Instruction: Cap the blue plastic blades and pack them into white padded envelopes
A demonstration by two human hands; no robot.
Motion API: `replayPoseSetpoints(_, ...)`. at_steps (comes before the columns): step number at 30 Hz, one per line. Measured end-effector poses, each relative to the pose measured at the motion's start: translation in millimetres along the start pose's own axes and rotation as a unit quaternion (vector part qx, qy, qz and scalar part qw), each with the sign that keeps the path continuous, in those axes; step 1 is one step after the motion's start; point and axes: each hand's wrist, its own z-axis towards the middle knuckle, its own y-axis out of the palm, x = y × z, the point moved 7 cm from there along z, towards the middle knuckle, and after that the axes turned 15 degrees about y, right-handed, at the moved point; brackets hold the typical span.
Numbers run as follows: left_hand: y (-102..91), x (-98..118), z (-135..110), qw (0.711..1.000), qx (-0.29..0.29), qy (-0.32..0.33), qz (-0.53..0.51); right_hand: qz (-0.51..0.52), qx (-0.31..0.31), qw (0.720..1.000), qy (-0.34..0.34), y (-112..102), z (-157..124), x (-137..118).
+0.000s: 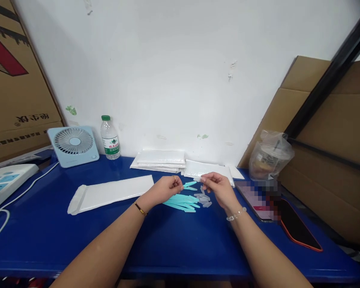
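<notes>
My left hand is closed in a pinch on a thin teal strip held just above the blue table. My right hand is also pinched, its fingertips at the other end of that strip, holding a small translucent grey piece. Under both hands lies a small heap of teal strips, with several small translucent grey caps to its right. A long white padded envelope lies flat to the left of my left hand.
Stacks of white padded envelopes lie at the back by the wall. A blue desk fan and water bottle stand back left. A bagged drink cup and two phones are to the right. Cardboard leans on both sides.
</notes>
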Motion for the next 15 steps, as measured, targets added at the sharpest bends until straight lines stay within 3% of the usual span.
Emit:
replayPoseSetpoints(5, -2.0, -1, 1, 1.000, 0.008, 0.000, 0.001, 0.008, 0.029, 0.999, -0.013, -10, -2, -3)
replayPoseSetpoints(12, 1.4, 1, 2, 0.999, -0.004, 0.009, 0.035, -0.062, -0.045, 0.997, 0.008, 17, -3, 5)
replayPoseSetpoints(15, -4.7, 1, 4, 0.993, 0.031, 0.026, 0.115, -0.076, -0.030, 0.997, 0.007, 14, 3, 9)
